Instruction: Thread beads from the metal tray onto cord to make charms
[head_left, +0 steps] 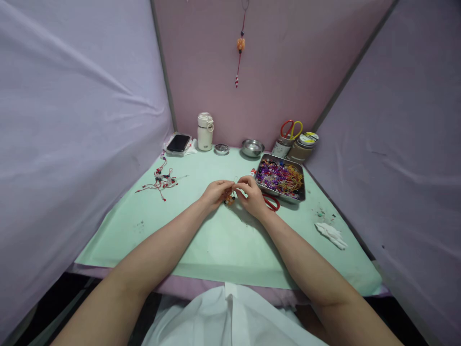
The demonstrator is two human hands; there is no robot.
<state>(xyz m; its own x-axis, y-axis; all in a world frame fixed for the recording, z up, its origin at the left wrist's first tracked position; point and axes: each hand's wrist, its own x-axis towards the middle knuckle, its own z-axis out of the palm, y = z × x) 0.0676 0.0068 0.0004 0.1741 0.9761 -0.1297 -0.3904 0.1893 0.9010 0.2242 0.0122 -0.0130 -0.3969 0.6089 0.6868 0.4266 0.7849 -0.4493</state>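
Over the middle of the pale green table, my left hand (218,190) and my right hand (249,192) meet, thumbs and fingertips nearly touching. Both are closed in a pinch. Below the left fingers hangs a small cluster of orange beads (229,200) with black beads by it, which the left hand appears to hold by its cord. A thin pale loop of thread (236,179) sticks up between the hands. The right fingertips close on something too fine to make out, probably part of the cord. Red-handled scissors (271,203) lie just right of my right wrist.
A metal tray (303,191) of beads and cords stands right of the hands. Behind are a white bottle (205,132), a phone (179,143), a metal bowl (252,148) and jars (300,149). Finished-looking red cords (163,180) lie left, a white cloth (330,235) right. A beaded pendant (240,44) hangs behind.
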